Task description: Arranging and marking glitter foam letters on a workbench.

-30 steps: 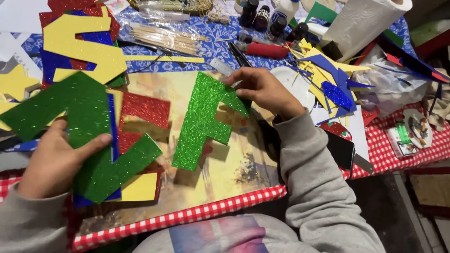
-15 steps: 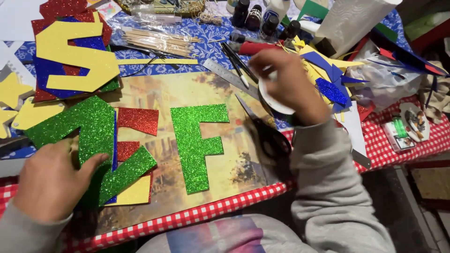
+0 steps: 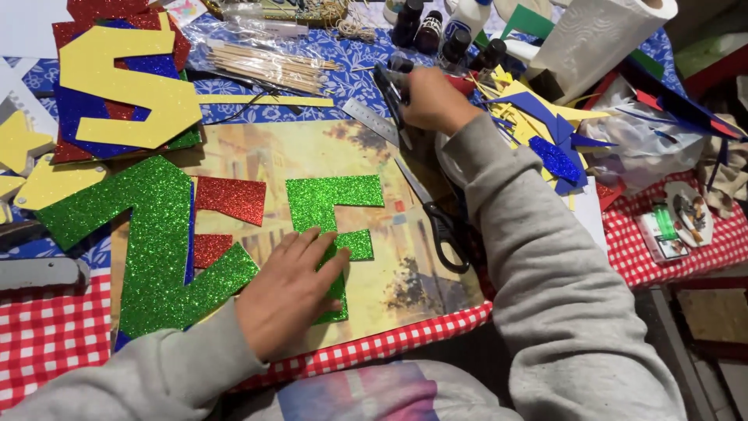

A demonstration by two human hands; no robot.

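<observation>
Green glitter letter (image 3: 331, 226) lies flat under left hand (image 3: 292, 292) on picture board (image 3: 405, 281)

Left hand (image 3: 290, 290) lies flat, palm down, fingers spread forward. Right hand (image 3: 431, 100) reaches far ahead, arm extended in a grey sleeve, fingers apparently curled closed.

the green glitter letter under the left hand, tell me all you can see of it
The green glitter letter is a flat F-shaped cutout of what looks like glittery craft foam, sparkly green all over. It lies flat on the picture board, top bar toward the scissors, its short middle arm pointing the same way. The left hand lies palm down on its lower stem, hiding that part. A red glitter piece lies just beside it.
</observation>
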